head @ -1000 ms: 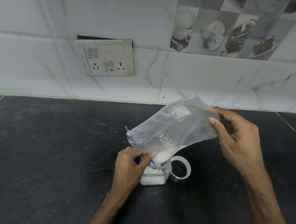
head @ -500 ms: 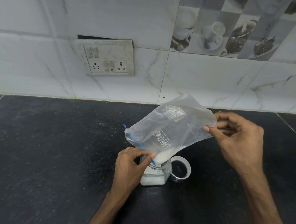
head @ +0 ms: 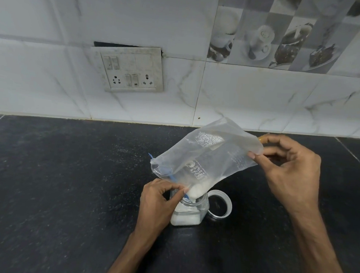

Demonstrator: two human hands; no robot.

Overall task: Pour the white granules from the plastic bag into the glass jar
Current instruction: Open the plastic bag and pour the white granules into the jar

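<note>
A clear plastic bag (head: 207, 157) with printed text and a blue strip is tilted mouth-down over a small square glass jar (head: 187, 215) on the black counter. White granules (head: 196, 192) are heaped at the bag's low corner, right at the jar's mouth, and a white layer fills the jar's bottom. My left hand (head: 159, 201) pinches the bag's mouth at the jar's rim. My right hand (head: 289, 171) pinches the raised bottom corner of the bag between thumb and fingers.
The jar's round lid (head: 220, 207) lies flat on the black counter (head: 65, 181) just right of the jar. A white tiled wall with a switch and socket plate (head: 130, 69) rises behind the counter. Scattered white specks dot the counter behind the jar.
My right hand has shifted from gripping the bag's side to pinching its upper corner with fingertips. The bag, jar and left hand stay nearly in place.
</note>
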